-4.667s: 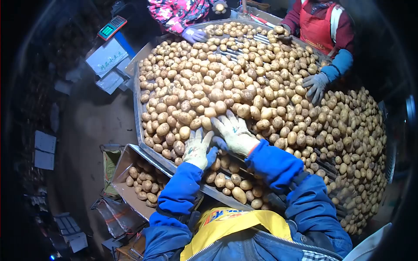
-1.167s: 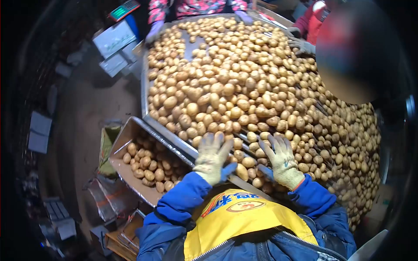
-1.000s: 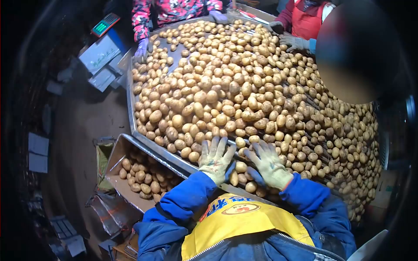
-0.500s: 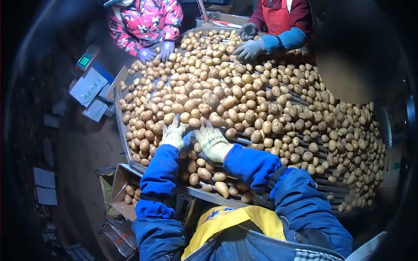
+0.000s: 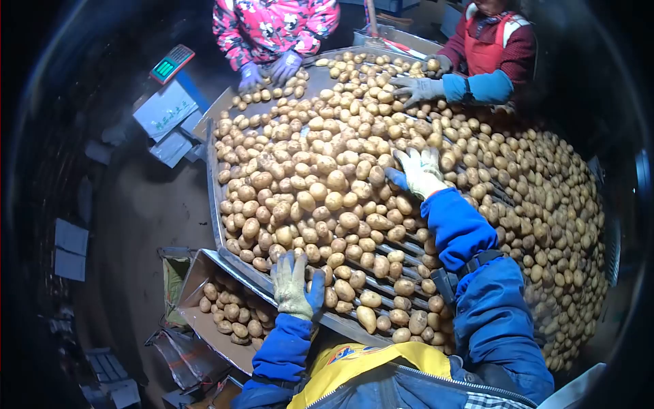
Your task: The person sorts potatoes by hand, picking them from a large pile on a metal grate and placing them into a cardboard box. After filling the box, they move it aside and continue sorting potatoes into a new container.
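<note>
Many yellowish-brown potatoes (image 5: 335, 180) cover a wide sorting table with metal rollers (image 5: 402, 252). My left hand (image 5: 293, 283), in a pale glove with blue on the thumb, lies near the table's front edge. Its fingers are stretched out against the nearest potatoes, holding none. Farther up and to the right, my right hand (image 5: 419, 172) reaches into the pile. That hand is gloved too, with its fingers spread over the potatoes and nothing gripped.
Below the table's left front edge stands a cardboard box (image 5: 197, 315) with potatoes inside. Two people work across the table, one in purple gloves (image 5: 286, 67), one in grey gloves (image 5: 417, 88). White boxes (image 5: 165, 112) and a scale (image 5: 172, 63) stand at the left.
My hands have moved apart: the left back toward the front edge, the right forward and right into the pile. The view has shifted, and more potatoes show in the cardboard box.
</note>
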`<action>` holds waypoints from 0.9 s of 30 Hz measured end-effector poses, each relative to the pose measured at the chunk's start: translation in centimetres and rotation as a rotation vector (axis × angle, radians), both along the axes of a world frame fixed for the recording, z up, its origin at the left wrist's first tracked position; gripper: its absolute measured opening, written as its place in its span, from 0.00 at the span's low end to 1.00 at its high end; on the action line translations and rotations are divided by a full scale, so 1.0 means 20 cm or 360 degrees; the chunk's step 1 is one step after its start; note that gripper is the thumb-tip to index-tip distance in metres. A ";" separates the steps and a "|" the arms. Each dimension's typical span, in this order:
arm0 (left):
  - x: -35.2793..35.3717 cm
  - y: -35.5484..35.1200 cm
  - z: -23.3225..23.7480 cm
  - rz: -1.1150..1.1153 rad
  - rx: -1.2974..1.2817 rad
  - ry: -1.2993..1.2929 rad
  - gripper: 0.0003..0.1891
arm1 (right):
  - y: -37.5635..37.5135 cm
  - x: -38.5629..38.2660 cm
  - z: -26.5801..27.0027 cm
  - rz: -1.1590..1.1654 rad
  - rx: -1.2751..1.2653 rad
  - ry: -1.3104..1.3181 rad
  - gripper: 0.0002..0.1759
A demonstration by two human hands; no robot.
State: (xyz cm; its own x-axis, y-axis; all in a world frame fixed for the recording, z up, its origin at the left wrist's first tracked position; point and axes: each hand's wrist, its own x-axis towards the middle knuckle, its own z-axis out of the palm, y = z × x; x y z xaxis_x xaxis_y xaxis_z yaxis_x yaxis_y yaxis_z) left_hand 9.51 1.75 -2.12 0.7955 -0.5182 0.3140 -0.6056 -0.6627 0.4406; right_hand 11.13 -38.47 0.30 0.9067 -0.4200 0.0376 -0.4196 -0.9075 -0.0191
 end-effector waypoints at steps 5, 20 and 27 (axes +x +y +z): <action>0.00 0.00 0.01 0.0007 -0.0021 0.0036 0.28 | 0.13 -0.04 -0.14 -0.0074 0.0517 -0.0432 0.37; 0.00 0.00 -0.03 -0.0018 -0.0257 0.0008 0.27 | 0.80 -0.54 0.06 0.0664 0.1195 -0.0596 0.30; 0.01 0.00 -0.01 -0.0076 -0.0205 -0.0045 0.28 | -0.01 -0.70 0.11 -0.0520 0.0427 -0.0728 0.34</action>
